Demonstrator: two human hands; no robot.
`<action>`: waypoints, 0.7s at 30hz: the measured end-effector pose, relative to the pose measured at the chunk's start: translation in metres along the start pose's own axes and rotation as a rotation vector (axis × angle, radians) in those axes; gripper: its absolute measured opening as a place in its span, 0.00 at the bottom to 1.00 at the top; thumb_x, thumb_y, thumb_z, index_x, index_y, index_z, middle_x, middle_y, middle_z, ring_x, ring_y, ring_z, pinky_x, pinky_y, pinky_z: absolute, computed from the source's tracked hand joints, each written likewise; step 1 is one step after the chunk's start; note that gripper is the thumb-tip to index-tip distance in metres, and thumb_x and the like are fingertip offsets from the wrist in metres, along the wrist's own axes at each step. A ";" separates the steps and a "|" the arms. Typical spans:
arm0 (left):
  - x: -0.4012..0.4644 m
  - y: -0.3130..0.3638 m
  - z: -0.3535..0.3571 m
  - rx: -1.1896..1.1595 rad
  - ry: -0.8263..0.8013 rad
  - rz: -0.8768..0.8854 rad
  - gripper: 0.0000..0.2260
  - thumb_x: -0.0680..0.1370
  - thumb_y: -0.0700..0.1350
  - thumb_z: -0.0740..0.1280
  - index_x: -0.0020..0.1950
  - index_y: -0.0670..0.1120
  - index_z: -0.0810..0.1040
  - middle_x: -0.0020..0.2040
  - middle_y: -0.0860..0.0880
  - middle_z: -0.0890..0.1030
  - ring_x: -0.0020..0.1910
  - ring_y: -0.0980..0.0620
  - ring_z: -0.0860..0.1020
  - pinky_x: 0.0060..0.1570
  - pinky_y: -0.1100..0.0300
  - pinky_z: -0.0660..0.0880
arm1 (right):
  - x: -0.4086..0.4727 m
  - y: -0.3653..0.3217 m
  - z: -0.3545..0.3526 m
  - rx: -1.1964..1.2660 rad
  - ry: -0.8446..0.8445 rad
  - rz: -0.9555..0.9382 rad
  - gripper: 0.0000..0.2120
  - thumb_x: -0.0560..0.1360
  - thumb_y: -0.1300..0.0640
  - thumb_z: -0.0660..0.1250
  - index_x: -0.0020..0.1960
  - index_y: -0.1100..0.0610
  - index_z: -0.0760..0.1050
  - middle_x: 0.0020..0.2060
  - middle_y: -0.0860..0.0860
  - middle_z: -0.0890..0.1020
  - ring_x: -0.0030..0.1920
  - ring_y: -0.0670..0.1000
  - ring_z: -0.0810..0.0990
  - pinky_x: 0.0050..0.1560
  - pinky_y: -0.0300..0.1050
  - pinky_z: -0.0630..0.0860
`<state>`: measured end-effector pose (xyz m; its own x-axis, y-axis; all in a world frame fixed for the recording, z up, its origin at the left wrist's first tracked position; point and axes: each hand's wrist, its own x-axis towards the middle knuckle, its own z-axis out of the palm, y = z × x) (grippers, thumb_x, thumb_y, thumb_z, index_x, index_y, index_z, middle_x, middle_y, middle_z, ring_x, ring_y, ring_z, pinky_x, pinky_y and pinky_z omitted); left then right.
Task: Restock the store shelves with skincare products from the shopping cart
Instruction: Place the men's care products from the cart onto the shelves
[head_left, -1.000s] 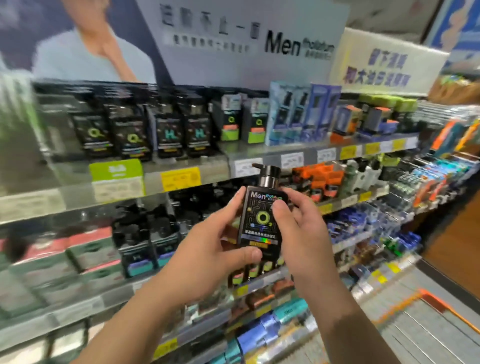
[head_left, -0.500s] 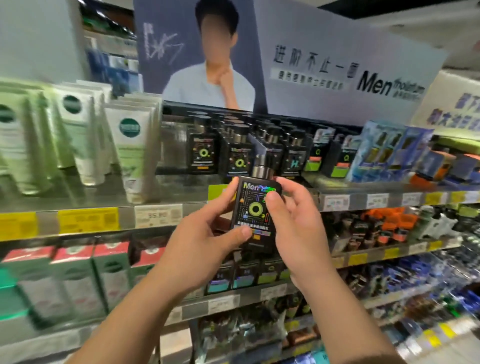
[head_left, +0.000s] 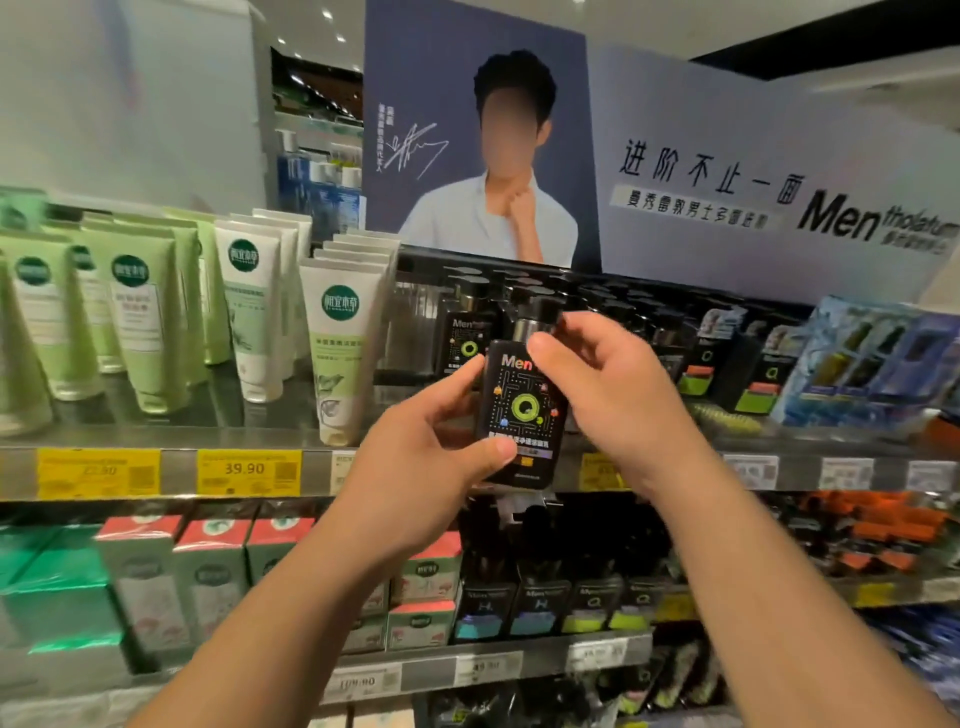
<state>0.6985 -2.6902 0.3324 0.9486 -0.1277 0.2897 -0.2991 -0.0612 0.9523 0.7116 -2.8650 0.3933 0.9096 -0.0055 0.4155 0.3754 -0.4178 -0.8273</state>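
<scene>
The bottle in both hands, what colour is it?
Black bottle, green ring and maze pattern on front; the head view shows it.

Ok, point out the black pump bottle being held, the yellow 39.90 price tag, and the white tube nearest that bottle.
Black pump bottle (head_left: 521, 410): head view, on the green ring of its front label.
Yellow 39.90 price tag (head_left: 248, 471): head view, on the printed price.
White tube (head_left: 340, 343): head view, mid-body, below its round green logo.

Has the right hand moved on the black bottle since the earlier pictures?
Yes. The right hand has gone up the black bottle: its fingers now pinch near the pump neck, above the label's green ring, not beside it as before.
</scene>
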 end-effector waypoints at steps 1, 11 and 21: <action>0.003 0.003 0.001 -0.012 0.017 0.002 0.33 0.76 0.34 0.74 0.77 0.55 0.72 0.58 0.57 0.86 0.55 0.57 0.85 0.62 0.48 0.80 | 0.010 -0.006 -0.004 -0.060 -0.033 -0.033 0.07 0.79 0.46 0.70 0.54 0.47 0.82 0.45 0.42 0.87 0.46 0.41 0.85 0.52 0.48 0.82; 0.030 0.018 0.009 0.021 0.140 0.091 0.30 0.79 0.35 0.71 0.76 0.59 0.73 0.59 0.58 0.85 0.57 0.55 0.84 0.64 0.47 0.78 | 0.089 -0.059 -0.031 -0.478 -0.341 -0.281 0.12 0.79 0.46 0.72 0.61 0.46 0.82 0.52 0.41 0.85 0.50 0.39 0.83 0.55 0.37 0.77; 0.042 0.026 0.017 0.210 0.215 0.040 0.28 0.77 0.46 0.70 0.43 0.84 0.69 0.50 0.67 0.83 0.53 0.62 0.81 0.61 0.52 0.77 | 0.132 -0.057 -0.011 -0.644 -0.382 -0.471 0.07 0.78 0.47 0.73 0.54 0.42 0.77 0.45 0.36 0.80 0.44 0.32 0.77 0.42 0.28 0.70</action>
<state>0.7286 -2.7143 0.3675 0.9290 0.0773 0.3618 -0.3304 -0.2666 0.9054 0.8079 -2.8517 0.4997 0.7264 0.5520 0.4096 0.6575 -0.7316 -0.1802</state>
